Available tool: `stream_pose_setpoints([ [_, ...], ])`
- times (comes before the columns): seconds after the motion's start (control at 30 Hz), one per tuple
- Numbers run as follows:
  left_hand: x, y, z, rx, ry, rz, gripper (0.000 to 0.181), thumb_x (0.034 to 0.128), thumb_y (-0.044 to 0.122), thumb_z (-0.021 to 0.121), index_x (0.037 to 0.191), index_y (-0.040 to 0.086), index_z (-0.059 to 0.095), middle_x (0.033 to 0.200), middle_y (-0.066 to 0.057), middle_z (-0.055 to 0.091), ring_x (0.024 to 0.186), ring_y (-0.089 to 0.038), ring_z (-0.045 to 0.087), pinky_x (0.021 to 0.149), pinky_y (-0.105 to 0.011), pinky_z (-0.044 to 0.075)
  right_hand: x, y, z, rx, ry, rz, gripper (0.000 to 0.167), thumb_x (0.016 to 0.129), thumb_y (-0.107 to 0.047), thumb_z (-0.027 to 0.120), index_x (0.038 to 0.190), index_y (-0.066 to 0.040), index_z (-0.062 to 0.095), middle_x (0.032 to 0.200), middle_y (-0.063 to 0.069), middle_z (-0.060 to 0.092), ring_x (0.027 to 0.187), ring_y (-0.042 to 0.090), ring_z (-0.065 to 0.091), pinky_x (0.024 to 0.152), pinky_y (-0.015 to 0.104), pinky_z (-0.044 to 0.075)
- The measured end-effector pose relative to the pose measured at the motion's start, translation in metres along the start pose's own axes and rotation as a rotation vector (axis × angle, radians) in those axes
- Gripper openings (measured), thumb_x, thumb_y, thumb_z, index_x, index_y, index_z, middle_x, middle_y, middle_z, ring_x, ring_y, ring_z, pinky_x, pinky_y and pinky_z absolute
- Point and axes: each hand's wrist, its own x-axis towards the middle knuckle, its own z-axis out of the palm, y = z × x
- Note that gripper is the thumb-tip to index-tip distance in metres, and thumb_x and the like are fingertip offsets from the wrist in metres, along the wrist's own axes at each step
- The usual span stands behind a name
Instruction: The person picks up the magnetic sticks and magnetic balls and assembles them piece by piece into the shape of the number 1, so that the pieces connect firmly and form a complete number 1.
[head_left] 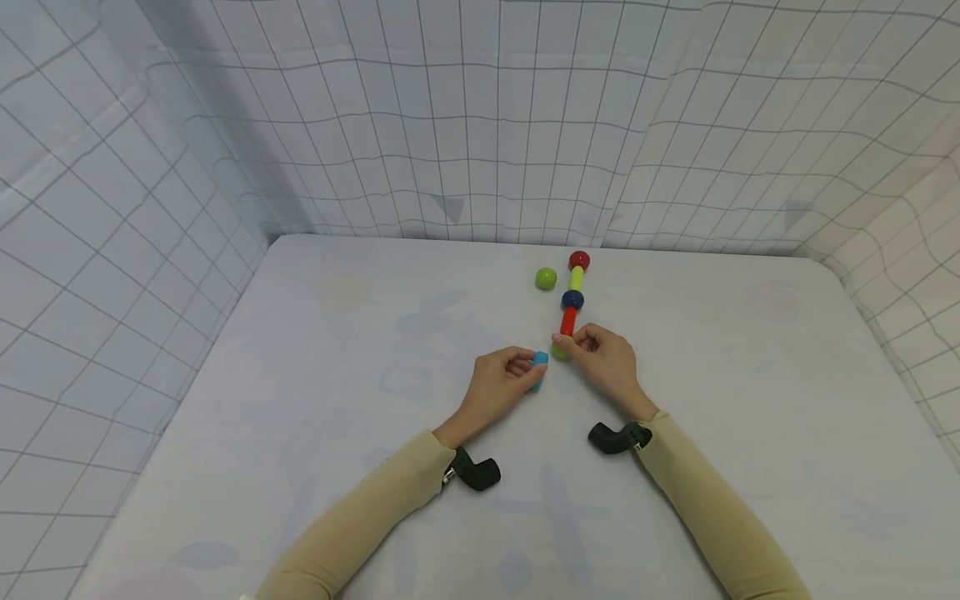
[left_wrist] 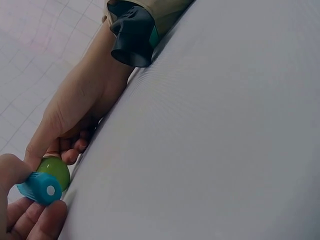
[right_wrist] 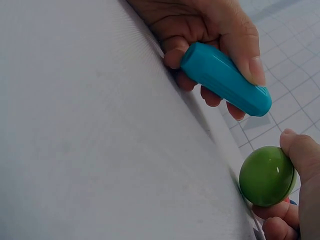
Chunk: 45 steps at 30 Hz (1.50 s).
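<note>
In the head view my left hand [head_left: 497, 382] grips a light-blue ridged rod [head_left: 538, 359] between thumb and fingers. A white round spot shows on the end of this blue rod [left_wrist: 41, 188] in the left wrist view. Just to its right, my right hand [head_left: 609, 365] pinches a green ball [right_wrist: 265, 176]. That ball sits at the near end of a row: a red rod [head_left: 568, 322], a dark blue ball [head_left: 572, 300], a yellow rod [head_left: 576, 278] and a red ball [head_left: 579, 260]. A small gap separates the blue rod from the pinched ball.
Left of the row's far end lies a loose green ball [head_left: 546, 278]. A white cloth with faint printed shapes covers the table [head_left: 337, 350]. Checked curtains [head_left: 465, 125] hang behind it and at both sides. Each wrist carries a black camera mount [head_left: 477, 473].
</note>
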Motion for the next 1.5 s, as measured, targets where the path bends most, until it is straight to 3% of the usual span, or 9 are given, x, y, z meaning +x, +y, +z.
stream_pose_setpoints([
  [0.53, 0.005, 0.002, 0.012, 0.040, -0.017, 0.021, 0.027, 0.0815, 0.024, 0.077, 0.094, 0.000, 0.074, 0.071, 0.001, 0.069, 0.060, -0.001, 0.062, 0.055, -0.021, 0.051, 0.002, 0.002, 0.001, -0.008, 0.017, -0.004, 0.041, 0.083, -0.053, 0.067, 0.078, -0.013, 0.066, 0.064, 0.000, 0.053, 0.059, 0.017, 0.045, 0.055, 0.030, 0.031],
  [0.8, 0.007, 0.006, 0.017, 0.046, 0.003, 0.021, 0.025, 0.0806, 0.022, 0.078, 0.091, 0.000, 0.074, 0.070, 0.000, 0.069, 0.059, 0.000, 0.062, 0.053, -0.020, 0.050, 0.000, -0.001, -0.001, -0.004, 0.002, 0.011, 0.042, 0.082, -0.055, 0.067, 0.079, -0.012, 0.066, 0.064, 0.000, 0.052, 0.059, 0.018, 0.045, 0.055, 0.030, 0.031],
  [1.03, 0.009, 0.006, 0.022, -0.020, 0.005, -0.004, 0.023, 0.0814, 0.019, 0.077, 0.092, -0.002, 0.073, 0.068, -0.002, 0.068, 0.050, -0.002, 0.061, 0.049, -0.023, 0.051, 0.001, -0.002, -0.001, -0.005, -0.003, 0.008, 0.042, 0.083, -0.053, 0.067, 0.079, -0.012, 0.064, 0.064, 0.000, 0.052, 0.060, 0.018, 0.044, 0.055, 0.030, 0.029],
  [1.5, 0.009, 0.008, 0.023, -0.047, -0.002, -0.055, 0.025, 0.0815, 0.020, 0.077, 0.092, -0.002, 0.073, 0.066, 0.000, 0.067, 0.048, -0.005, 0.061, 0.048, -0.024, 0.051, -0.001, -0.002, -0.001, -0.007, -0.005, -0.002, 0.042, 0.083, -0.053, 0.067, 0.077, -0.011, 0.064, 0.063, 0.000, 0.051, 0.059, 0.018, 0.044, 0.055, 0.030, 0.029],
])
